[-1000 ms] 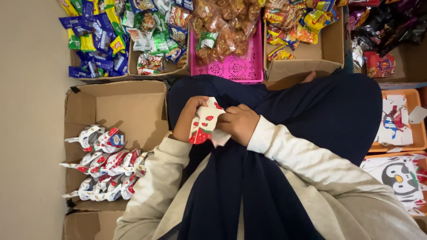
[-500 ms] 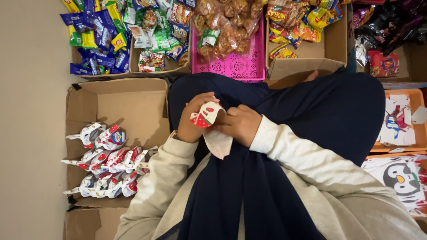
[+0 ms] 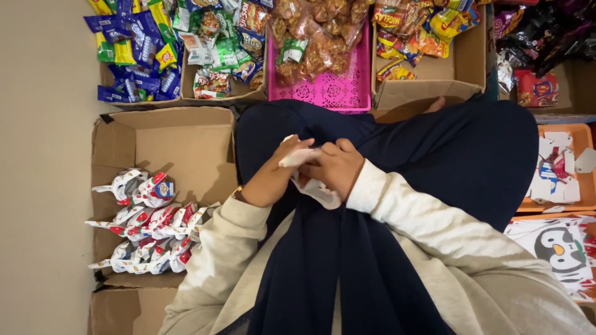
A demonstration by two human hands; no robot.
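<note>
Both of my hands meet over my dark blue lap and hold one small white paper packet (image 3: 310, 185). My left hand (image 3: 276, 174) grips its upper end, where a white edge shows between the fingers. My right hand (image 3: 338, 167) closes over the middle, and the packet's lower end sticks out below it. Its red print is hidden now. To the left, an open cardboard box (image 3: 174, 142) holds several finished white-and-red paper packets (image 3: 149, 220) lying in rows.
Boxes of wrapped snacks (image 3: 186, 43) and a pink perforated basket (image 3: 323, 93) of brown sweets line the top. A cardboard box (image 3: 434, 68) of orange packs stands at upper right. An orange tray (image 3: 559, 167) with flat cut-outs and a penguin-print sheet (image 3: 559, 248) lie to the right.
The packet has been turned and folded into my hands, so its red-printed face no longer shows. Both hands stayed over my lap, closing more tightly together.
</note>
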